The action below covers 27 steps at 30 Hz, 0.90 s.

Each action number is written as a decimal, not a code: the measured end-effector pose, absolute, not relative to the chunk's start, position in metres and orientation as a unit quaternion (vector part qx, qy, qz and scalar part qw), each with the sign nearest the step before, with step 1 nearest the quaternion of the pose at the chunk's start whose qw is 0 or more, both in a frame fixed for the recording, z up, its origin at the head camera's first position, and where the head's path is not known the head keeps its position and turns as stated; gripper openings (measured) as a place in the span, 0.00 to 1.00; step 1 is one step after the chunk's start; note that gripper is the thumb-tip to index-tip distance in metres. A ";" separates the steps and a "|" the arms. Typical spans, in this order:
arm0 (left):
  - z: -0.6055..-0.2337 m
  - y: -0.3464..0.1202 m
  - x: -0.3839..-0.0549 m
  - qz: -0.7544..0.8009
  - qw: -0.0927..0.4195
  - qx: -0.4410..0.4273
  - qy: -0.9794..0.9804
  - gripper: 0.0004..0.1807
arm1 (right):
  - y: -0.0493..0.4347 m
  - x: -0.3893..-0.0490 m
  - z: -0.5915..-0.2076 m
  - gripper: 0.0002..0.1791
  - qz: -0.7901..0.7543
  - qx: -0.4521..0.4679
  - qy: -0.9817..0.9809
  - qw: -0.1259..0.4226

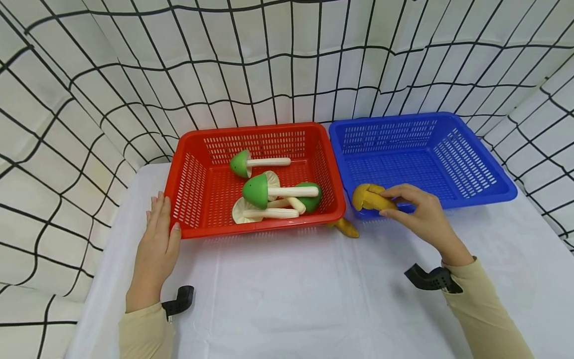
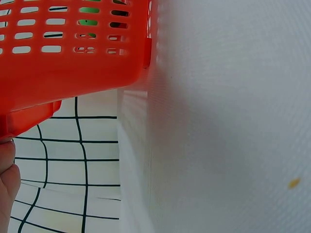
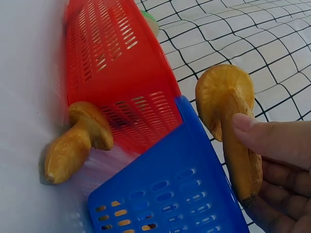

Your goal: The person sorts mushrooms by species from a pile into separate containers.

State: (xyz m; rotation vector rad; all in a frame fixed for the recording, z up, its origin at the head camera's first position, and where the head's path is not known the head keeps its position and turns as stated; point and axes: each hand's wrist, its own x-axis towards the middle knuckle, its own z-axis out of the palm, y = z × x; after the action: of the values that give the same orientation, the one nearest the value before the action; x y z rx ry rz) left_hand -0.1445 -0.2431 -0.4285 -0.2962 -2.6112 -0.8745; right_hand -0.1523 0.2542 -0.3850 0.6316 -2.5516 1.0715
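My right hand [image 1: 419, 214] pinches a yellow-brown mushroom [image 1: 372, 198] by its stem, above the front left rim of the blue basket [image 1: 475, 199]. In the right wrist view the thumb lies along the stem of this mushroom [image 3: 235, 141], cap uppermost. A second yellow-brown mushroom [image 3: 77, 141] lies on the white cloth by the red basket; the head view shows only part of it. My left hand [image 1: 154, 249] rests with straight fingers against the left side of the red basket [image 1: 251, 228]. Inside are several green-and-white mushrooms [image 1: 257, 192].
Both baskets stand side by side on a white-covered table [image 1: 278, 294]. Black netting [image 1: 278, 60] over white cloth rises behind and at both sides. Yellow patches show through the blue basket's slots in the right wrist view; what they belong to is unclear.
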 end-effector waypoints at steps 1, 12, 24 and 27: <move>-0.429 -0.243 -0.145 -0.309 0.186 -0.106 -0.926 0.31 | 0.255 -0.153 -0.385 0.20 0.374 0.219 -0.889 0.151; -0.427 -0.242 -0.145 -0.310 0.177 -0.100 -0.929 0.31 | 0.256 -0.159 -0.386 0.18 0.369 0.198 -0.894 0.157; -0.428 -0.242 -0.144 -0.312 0.182 -0.102 -0.927 0.31 | 0.259 -0.170 -0.387 0.16 0.372 0.170 -0.901 0.143; -0.428 -0.242 -0.145 -0.314 0.181 -0.102 -0.926 0.31 | 0.260 -0.172 -0.386 0.15 0.372 0.154 -0.907 0.125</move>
State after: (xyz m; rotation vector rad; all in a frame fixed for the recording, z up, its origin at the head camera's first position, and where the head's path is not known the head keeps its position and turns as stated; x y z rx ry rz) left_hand -0.1445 -0.2423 -0.4282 -0.2875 -2.6162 -0.8866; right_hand -0.1724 0.2601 -0.3863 0.4488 -2.6430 1.0846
